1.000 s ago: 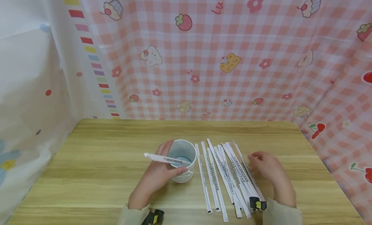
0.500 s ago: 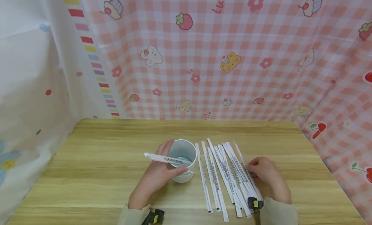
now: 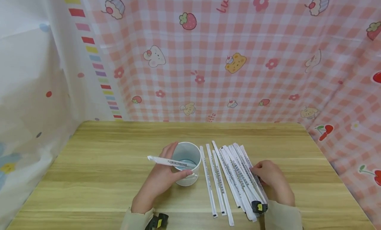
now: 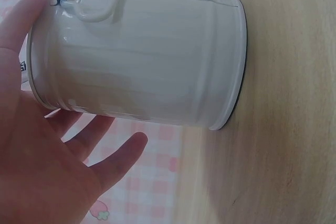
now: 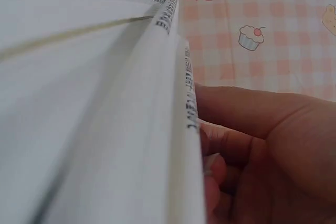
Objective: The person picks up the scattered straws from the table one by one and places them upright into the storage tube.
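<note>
With the thumb over the near rim and fingers round the left side, my left hand (image 3: 159, 178) holds a small white pail (image 4: 142, 51) standing on the table. A wire handle (image 4: 100, 17) hangs on its side. One paper-wrapped straw (image 3: 168, 161) leans out of the pail over that hand. To the right, a fanned pile of wrapped straws (image 3: 238, 177) lies slanted on the table. My right hand (image 3: 272, 177) grips the pile's right edge between thumb and curled fingers; in the right wrist view the straws (image 5: 131, 129) partly hide the fingertips.
Several wrapped straws (image 3: 218, 187) lie apart between pail and pile. The wooden table (image 3: 89, 177) stands against a pink checked cloth (image 3: 205, 58), with more cloth at both sides. Black wrist cameras (image 3: 259, 207) are worn at both wrists.
My right hand has moved left to the pile and taken hold of its right edge. The straws there have shifted left and bunched closer. My left hand and the pail stay put.
</note>
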Demonstrator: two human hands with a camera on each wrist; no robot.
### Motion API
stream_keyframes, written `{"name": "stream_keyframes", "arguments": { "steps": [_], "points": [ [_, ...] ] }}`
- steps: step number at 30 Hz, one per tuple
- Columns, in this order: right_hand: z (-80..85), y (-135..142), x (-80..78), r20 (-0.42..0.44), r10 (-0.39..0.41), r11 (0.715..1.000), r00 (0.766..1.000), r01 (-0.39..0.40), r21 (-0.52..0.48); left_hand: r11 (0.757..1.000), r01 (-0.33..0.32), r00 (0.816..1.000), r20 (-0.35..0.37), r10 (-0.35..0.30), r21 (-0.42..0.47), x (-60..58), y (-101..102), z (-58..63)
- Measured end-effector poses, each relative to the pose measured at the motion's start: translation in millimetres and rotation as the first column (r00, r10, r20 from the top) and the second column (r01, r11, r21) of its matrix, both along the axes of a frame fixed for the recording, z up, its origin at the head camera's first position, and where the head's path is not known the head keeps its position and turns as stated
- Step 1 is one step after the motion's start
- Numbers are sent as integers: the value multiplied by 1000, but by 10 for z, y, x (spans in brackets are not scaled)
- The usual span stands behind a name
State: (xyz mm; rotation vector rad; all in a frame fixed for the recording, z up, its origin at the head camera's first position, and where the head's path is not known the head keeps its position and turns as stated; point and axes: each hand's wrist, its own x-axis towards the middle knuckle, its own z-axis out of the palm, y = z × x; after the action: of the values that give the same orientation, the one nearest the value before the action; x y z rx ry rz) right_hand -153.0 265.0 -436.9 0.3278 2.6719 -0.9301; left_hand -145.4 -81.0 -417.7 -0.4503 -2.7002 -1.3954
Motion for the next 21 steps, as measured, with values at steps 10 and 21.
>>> {"name": "stream_keyframes", "arguments": {
  "steps": [10, 21],
  "points": [
    [305, 15, 63, -269, 24, 991, 963, 13, 134, 1000, 5, 1000, -11, -5, -12, 5, -6, 8],
    [783, -265, 240, -699, 44, 983, 713, 96, 160, 1000, 9, 1000, -11, -9, -4, 4, -6, 7]
  ]
}}
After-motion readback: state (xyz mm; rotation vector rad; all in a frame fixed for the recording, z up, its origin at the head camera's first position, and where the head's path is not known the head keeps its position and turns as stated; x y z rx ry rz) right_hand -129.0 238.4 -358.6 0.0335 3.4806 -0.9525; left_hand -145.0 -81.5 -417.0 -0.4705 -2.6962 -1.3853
